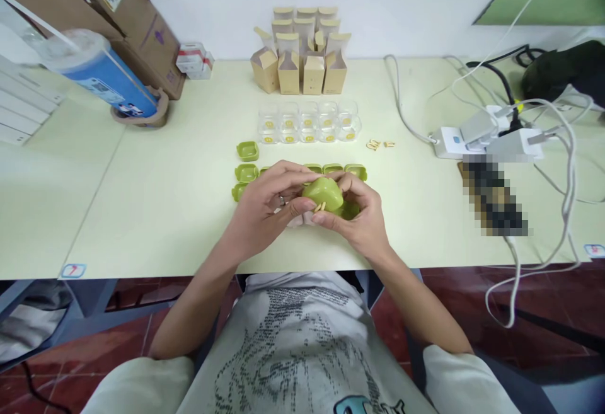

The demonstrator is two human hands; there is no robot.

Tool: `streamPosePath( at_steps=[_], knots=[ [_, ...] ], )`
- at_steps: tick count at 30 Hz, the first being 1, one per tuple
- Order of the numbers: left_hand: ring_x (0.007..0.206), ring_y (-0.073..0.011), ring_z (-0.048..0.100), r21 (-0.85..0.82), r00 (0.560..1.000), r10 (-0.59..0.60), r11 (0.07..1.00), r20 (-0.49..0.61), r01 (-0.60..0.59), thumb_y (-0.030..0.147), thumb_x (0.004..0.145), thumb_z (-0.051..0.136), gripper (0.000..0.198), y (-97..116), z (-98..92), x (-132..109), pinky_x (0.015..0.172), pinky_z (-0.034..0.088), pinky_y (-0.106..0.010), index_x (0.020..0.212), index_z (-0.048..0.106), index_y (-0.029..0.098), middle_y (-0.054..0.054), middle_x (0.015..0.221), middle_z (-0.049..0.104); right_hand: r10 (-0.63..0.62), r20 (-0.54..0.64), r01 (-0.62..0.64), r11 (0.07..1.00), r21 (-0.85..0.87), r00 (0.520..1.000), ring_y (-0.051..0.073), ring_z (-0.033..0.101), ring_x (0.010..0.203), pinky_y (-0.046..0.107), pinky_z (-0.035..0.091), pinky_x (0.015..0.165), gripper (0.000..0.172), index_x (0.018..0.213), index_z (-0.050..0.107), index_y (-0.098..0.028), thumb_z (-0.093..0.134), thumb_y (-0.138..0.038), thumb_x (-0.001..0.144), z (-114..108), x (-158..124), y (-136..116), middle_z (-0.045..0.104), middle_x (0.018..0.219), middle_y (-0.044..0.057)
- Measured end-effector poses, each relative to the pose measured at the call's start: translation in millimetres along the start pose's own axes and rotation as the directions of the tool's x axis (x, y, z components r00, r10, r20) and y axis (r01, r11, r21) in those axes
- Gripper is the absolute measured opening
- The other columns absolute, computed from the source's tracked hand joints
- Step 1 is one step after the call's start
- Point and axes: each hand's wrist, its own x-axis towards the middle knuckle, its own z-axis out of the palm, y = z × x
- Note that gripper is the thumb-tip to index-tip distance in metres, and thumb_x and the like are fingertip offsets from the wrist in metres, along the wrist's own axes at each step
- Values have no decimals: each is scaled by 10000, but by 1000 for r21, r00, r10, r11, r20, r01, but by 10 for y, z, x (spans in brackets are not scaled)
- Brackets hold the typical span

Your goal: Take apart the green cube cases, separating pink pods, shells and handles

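Between my two hands, above the near part of the table, is a glossy green plastic shell (326,192). My left hand (262,209) grips its left side, with the thumb at its lower edge. My right hand (363,215) has its fingers around the right side and its thumb below. Small pale-yellow pieces (320,207) show at the shell's lower edge between the thumbs. Open green shells (246,172) stand in rows behind and beside my hands, partly covered by them. Whitish, see-through items (295,220) sit under my hands, mostly hidden.
Clear plastic cups (308,125) with yellow marks stand in two rows farther back. Loose yellow pieces (373,145) lie to their right. Small open cartons (312,74) line the wall. A power strip (456,143) with cables is at right, a blue cylindrical container (111,80) at left.
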Motion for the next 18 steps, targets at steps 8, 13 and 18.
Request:
streamPosePath(
  at_steps=[8, 13, 18],
  knots=[
    [1056, -196, 795, 26, 997, -2, 1000, -77, 4, 507, 1086, 883, 322, 9, 115, -36, 858, 698, -294, 1301, 899, 268, -94, 1198, 796, 82, 1, -81, 987, 137, 997, 170, 680, 861, 327, 575, 800, 553, 810, 622, -262, 1076, -577, 822, -3, -43, 107, 717, 918, -24],
    [1022, -193, 794, -27, 996, -44, 999, -78, 42, 557, 1079, 882, 357, 6, 133, -22, 891, 707, -311, 1272, 899, 256, -87, 1160, 797, 149, -52, -141, 980, 143, 987, 130, 519, 665, 297, 475, 642, 535, 835, 654, -266, 1088, -578, 805, 37, -108, 168, 624, 762, -66],
    [1005, -200, 775, -31, 995, -53, 998, -83, 51, 558, 1082, 875, 342, 15, 151, -28, 837, 679, -303, 1208, 900, 241, -96, 1130, 807, 158, -112, -137, 976, 170, 981, 123, 512, 628, 284, 419, 570, 547, 813, 641, -265, 1085, -583, 824, 78, -154, 174, 607, 714, -73]
  ],
)
